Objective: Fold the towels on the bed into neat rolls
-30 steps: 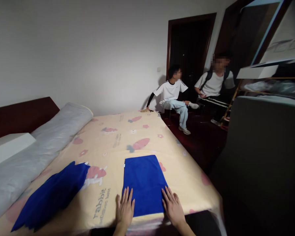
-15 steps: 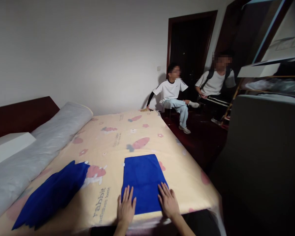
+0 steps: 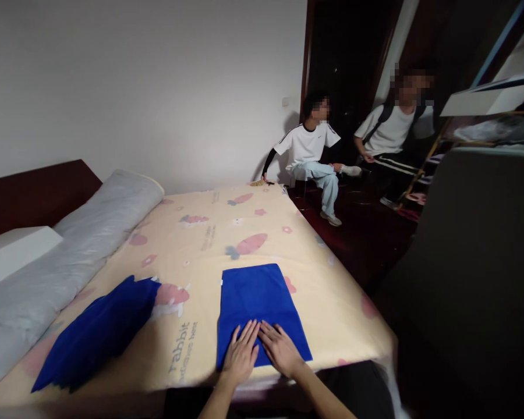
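A blue cloth (image 3: 257, 291) lies spread flat near the front edge of the bed, with a small white tag on its left side. My left hand (image 3: 241, 354) rests palm down on its lower part, fingers stretched out. Beside it, my right hand (image 3: 281, 351) also lies flat on the cloth, and the fingertips of the two hands nearly meet at the middle. Neither hand grips anything. To the left, a loose heap of blue cloth (image 3: 100, 331) sits on the bedsheet, apart from both hands.
The bed (image 3: 201, 256) has a cream sheet with carrot prints. A rolled grey quilt (image 3: 100, 233) and a white box (image 3: 20, 250) lie along its left. Two people sit beyond the far right corner: one person (image 3: 310, 145), another person (image 3: 390, 128). A dark panel (image 3: 475, 250) stands at right.
Both hands have slid inward from the cloth's side edges to its middle, staying flat. The cloth's lower right corner now shows. The view has tilted slightly downward.
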A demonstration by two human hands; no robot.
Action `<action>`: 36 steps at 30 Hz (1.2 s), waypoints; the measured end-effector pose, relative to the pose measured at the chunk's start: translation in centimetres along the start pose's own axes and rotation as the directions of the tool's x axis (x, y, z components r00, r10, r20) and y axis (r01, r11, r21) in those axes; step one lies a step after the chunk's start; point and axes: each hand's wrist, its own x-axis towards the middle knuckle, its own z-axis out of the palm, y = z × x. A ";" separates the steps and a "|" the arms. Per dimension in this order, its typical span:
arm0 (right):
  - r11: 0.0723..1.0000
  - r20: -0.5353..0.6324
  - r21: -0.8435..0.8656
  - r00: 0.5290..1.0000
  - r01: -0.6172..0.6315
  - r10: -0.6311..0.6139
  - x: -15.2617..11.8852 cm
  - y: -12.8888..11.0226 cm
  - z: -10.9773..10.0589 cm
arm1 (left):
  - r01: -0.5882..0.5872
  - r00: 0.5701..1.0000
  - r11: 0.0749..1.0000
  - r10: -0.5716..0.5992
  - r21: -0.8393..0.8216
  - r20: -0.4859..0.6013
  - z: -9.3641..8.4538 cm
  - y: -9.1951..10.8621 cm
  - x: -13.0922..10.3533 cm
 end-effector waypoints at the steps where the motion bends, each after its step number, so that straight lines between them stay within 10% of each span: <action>1: 1.000 -0.005 -0.011 1.000 -0.022 0.022 -0.1 1.0 -0.5 | 0.024 1.000 1.000 -0.024 0.004 0.020 -0.3 -1.0 -0.1; 7: 0.909 -0.199 -0.100 0.903 -0.406 0.381 -0.7 6.5 -2.1 | 0.440 0.895 0.895 -0.443 0.064 0.042 -0.7 -5.1 -0.5; 16: 0.986 0.033 0.118 0.992 0.114 -0.119 2.3 2.1 -1.5 | -0.053 0.999 0.996 0.053 -0.075 0.006 -0.3 -1.2 3.3; 20: 0.996 0.032 0.064 0.998 -0.056 0.054 3.4 5.9 -3.0 | 0.127 0.988 0.991 -0.121 -0.049 0.099 -0.3 -5.0 4.4; 24: 0.929 -0.179 -0.045 0.918 -0.367 0.354 4.1 9.4 -3.1 | 0.470 0.881 0.881 -0.472 0.054 0.036 -0.3 -7.4 5.3; 27: 0.948 -0.253 -0.067 0.925 -0.310 0.284 4.5 8.4 -2.0 | 0.326 0.945 0.945 -0.325 0.023 -0.033 -0.3 -6.0 6.3; 32: 0.995 -0.030 0.043 0.996 0.088 -0.086 5.4 5.1 -1.2 | -0.027 0.999 0.998 0.025 -0.062 -0.032 0.0 -3.5 8.2; 36: 0.999 0.018 0.026 0.999 -0.043 0.042 6.8 7.5 -2.6 | 0.145 0.989 0.989 -0.144 -0.041 0.034 0.8 -5.6 9.1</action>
